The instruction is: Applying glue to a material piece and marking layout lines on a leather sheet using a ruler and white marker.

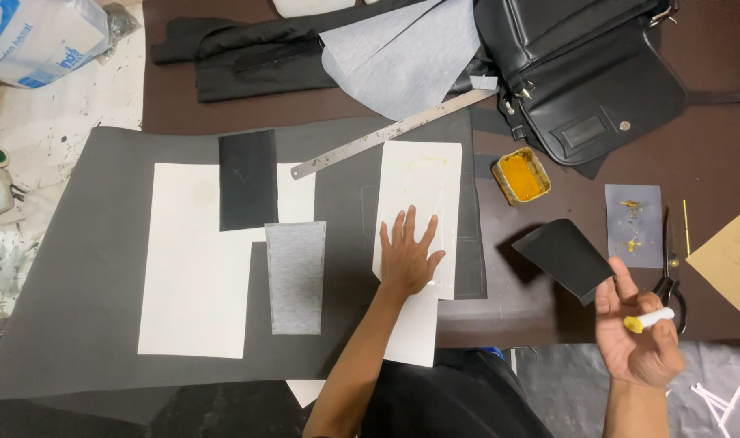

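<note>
Surface: dark brown worktable (540, 312) with a big grey sheet (78, 268) spread across its left and middle.
Left hand: my left hand (406, 255) lies flat, fingers spread, grasping nothing, pressing on a white card (423, 182) that rests on the grey sheet.
Right hand: my right hand (638, 337) is raised off the table to the right, closed around a white stick (656, 319) with a yellow glue tip, and pinching a black piece (565, 255) between the fingertips.
Black piece: it hangs tilted above the bare table, well apart from the white card and from my left hand, with its lower corner at my fingers.
Glue tin: 1 small tin (520, 175) of yellow glue sits on the table between the card and the black bag (597, 73), just beyond the black piece.
Other pieces: 1 black strip (248, 178) and 1 grey strip (295, 276) lie on a larger white sheet (195, 268) to the left of my flat hand.
Ruler: a steel ruler (386, 134) lies slanted above the white card, touching its top edge.
Right side: scissors (670, 276) and a small grey patch (634, 227) smeared with yellow lie beside my right hand; a tan card (731, 259) is further right.
Doing it well: I judge the flat palm should hold the card from sliding, the glue tip should stay off the black piece's face, and the pinch should stay at the corner so the piece does not crease.
</note>
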